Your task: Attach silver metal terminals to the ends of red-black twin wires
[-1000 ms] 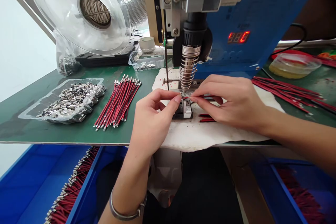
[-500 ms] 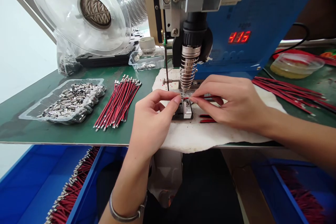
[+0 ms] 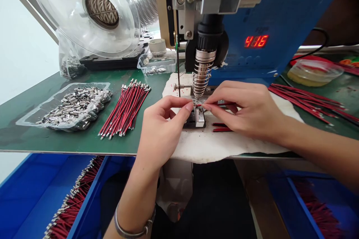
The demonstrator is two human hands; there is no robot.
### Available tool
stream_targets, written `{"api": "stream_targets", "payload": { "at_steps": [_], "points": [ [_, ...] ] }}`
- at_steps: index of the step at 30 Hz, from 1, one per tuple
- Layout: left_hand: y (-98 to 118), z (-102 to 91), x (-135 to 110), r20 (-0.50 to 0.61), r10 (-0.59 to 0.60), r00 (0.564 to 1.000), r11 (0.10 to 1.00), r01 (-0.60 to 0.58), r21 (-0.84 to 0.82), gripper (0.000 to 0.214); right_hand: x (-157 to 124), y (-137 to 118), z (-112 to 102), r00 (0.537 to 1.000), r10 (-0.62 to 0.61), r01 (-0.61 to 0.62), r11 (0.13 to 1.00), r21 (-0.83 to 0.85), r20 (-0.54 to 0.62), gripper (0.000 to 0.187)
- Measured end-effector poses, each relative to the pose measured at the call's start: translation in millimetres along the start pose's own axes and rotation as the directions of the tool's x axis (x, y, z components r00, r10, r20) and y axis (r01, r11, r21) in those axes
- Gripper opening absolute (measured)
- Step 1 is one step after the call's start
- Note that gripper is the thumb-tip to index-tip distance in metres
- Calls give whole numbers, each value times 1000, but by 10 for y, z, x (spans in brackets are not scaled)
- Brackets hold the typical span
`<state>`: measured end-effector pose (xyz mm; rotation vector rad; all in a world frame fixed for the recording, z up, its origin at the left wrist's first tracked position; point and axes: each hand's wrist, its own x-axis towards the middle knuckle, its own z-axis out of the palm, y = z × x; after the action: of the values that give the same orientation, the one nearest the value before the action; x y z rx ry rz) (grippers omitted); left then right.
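Under the tip of a soldering iron with a coiled metal spring (image 3: 202, 69), my two hands meet over a small metal fixture (image 3: 199, 117). My right hand (image 3: 244, 108) pinches a red and black wire (image 3: 227, 104) between thumb and fingertips, its end pointing left over the fixture. My left hand (image 3: 165, 125) is closed in a pinch just left of the tip; what sits between its thumb and finger is too small to make out, perhaps hidden by the fingertips. Below my right hand, a few short wire ends (image 3: 221, 127) lie on the white cloth (image 3: 207, 145).
A clear tray (image 3: 26, 120) of small metal connectors and a bundle of red-black wires (image 3: 125, 108) lie left. More wires (image 3: 308, 102) lie right. A blue machine (image 3: 280, 15) shows red digits. Blue bins (image 3: 30, 198) stand below the table edge; a transparent round shield (image 3: 64, 11) stands back left.
Both hands keep almost the same place and grip at the fixture. The view has shifted slightly, and the display digits look clearer now.
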<state>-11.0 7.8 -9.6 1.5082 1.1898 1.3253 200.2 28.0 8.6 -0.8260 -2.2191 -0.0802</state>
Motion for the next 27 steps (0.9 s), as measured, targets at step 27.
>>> {"api": "stream_targets", "payload": {
  "at_steps": [27],
  "points": [
    [7, 6, -3, -31, -63, 998, 998, 63, -6, 25, -1, 20, 24, 999, -27, 27, 1000, 9, -28, 8]
  ]
}}
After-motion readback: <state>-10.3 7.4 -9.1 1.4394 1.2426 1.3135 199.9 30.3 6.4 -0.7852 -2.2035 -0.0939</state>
